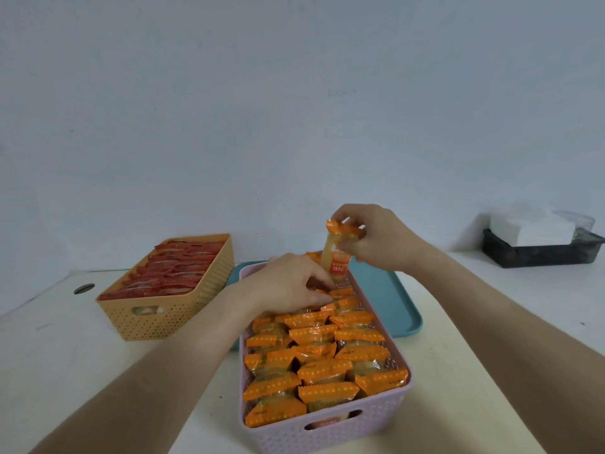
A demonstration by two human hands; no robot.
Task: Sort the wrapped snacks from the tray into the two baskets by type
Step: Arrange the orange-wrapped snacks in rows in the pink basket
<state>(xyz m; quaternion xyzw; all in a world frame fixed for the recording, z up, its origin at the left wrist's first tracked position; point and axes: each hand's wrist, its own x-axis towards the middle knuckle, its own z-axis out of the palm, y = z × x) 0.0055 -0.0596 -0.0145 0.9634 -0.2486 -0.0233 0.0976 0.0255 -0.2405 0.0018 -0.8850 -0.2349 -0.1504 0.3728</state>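
A: Key relation? Quick.

B: Right hand [373, 239] pinches one orange-and-clear wrapped snack [339, 253] by its crimped top end. Long axis near vertical, lower end hanging just above the far end of the pink woven-pattern plastic basket [327, 430]. So the drop is straight down, I'd judge.

A: Left hand?

B: Left hand [288, 285] is lower, fingers curled down among the orange packets [314, 362] at the far end, likely holding open a gap. Can't tell if it pinches one. It's the hand nearer the slot; the right hand is right above it.

A: Other basket?

B: Tan woven-pattern plastic basket [170, 317], well to the left on the white table [82, 355], filled with red wrapped packets [173, 270]. Not this one's type.

A: Tray?

B: Teal flat plastic tray [393, 303] behind and under the pink basket. Visible part bare; the rest is covered by the basket and hands, so can't say if snacks remain.

A: Anything unclear?

B: The gap itself is hidden by the left hand. Print on the held wrapper is too blurred to read.
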